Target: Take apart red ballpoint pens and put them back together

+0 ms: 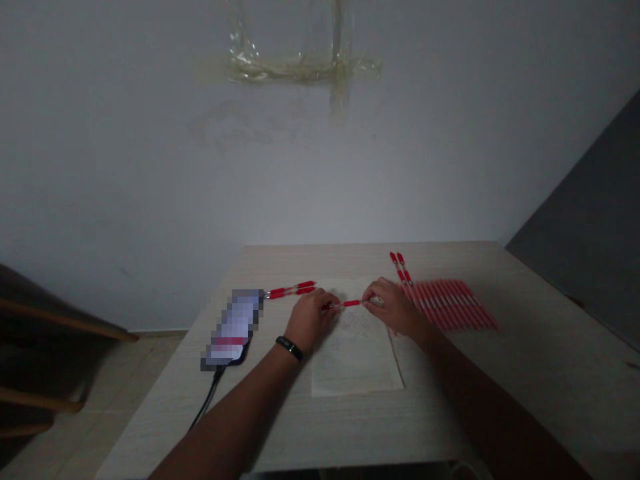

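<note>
My left hand (311,321), with a black band on its wrist, is closed around one end of a slim red pen (351,303). The pen lies almost level, its red part showing between my two hands. At its other end, the thumb and fingers of my right hand (393,305) are pinched together; the exact tip is too small to make out. Both hands are over a sheet of paper (357,367) on the table. Two red pen pieces (293,291) lie just beyond my left hand.
Right of my right hand lies a neat row of several red pens (450,305), with two more red pieces (401,269) behind it. A phone (233,328) with a black cable (206,400) is at the left. The pale table (280,433) meets the wall (350,187).
</note>
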The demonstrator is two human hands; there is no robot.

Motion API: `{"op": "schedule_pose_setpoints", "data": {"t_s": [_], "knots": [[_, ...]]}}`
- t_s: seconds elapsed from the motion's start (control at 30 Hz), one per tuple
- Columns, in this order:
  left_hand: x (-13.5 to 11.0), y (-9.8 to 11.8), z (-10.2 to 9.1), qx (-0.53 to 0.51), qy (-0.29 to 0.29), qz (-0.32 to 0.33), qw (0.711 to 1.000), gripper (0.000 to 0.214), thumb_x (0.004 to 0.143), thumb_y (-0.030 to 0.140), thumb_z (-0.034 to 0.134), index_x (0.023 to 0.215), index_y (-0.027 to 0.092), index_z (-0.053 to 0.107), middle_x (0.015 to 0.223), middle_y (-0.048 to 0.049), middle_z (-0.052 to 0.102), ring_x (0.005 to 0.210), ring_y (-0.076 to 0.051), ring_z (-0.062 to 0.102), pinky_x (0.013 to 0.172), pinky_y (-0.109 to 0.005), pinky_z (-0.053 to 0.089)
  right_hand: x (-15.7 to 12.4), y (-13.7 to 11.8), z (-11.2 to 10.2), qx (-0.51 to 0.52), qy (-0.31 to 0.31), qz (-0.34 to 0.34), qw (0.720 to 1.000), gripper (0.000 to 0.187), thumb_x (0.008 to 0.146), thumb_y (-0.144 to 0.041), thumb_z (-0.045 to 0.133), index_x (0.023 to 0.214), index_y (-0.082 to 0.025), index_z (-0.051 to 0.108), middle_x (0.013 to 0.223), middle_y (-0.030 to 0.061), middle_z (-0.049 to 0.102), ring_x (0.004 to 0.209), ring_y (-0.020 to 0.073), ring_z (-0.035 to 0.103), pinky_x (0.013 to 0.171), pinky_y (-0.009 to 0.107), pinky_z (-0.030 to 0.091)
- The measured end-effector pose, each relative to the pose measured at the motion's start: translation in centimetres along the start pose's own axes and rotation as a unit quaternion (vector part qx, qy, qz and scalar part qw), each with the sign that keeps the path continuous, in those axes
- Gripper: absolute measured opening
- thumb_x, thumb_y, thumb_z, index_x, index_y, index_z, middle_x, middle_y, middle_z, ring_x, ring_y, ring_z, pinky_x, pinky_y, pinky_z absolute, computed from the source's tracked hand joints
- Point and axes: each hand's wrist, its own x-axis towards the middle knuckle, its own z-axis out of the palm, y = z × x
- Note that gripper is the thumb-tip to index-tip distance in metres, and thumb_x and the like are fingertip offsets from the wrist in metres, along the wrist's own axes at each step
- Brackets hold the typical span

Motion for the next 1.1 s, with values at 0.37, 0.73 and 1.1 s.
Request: {"op": "schedule_pose_setpoints", "data": {"t_s": [0.37, 0.73, 1.1], "knots": [[-0.1, -0.5, 0.5, 0.042, -0.024, -0.030, 0.998, 0.014, 0.090, 0.030, 0.067, 0.098, 0.023, 0.076, 0.095, -0.0063, 0.074, 0.089, -0.020, 0.066, 0.080, -0.030, 0.047, -0.2, 1.7, -1.0, -0.080, -0.053, -0.005, 0.995, 0.008, 0.084, -0.015, 0.073, 0.089, -0.019, 0.068, 0.088, 0.0045, 0.067, 0.091, 0.0220, 0.059, 0.083, 0.034, 0.043], [-0.2, -0.4, 0.4, 0.032, -0.025, -0.025, 0.999, 0.016, 0.091, 0.032, 0.065, 0.098, 0.022, 0.076, 0.092, -0.0062, 0.073, 0.084, -0.020, 0.065, 0.075, -0.030, 0.046, -0.3, 1.2, -1.0, 0.020, -0.040, 0.101, 0.994, 0.006, 0.089, -0.020, 0.063, 0.084, -0.018, 0.066, 0.081, 0.0029, 0.062, 0.068, 0.0150, 0.060, 0.061, 0.026, 0.045], [0.0, 0.1, -0.1, 0.015, -0.008, -0.030, 0.999, 0.014, 0.091, 0.027, 0.065, 0.098, 0.021, 0.075, 0.092, -0.0063, 0.073, 0.084, -0.020, 0.066, 0.074, -0.030, 0.046, 0.0, 1.4, -0.6, 0.122, 0.006, 0.127, 0.984, 0.011, 0.086, -0.030, 0.066, 0.084, -0.019, 0.066, 0.065, -0.0020, 0.058, 0.058, 0.0133, 0.050, 0.052, 0.024, 0.036]]}}
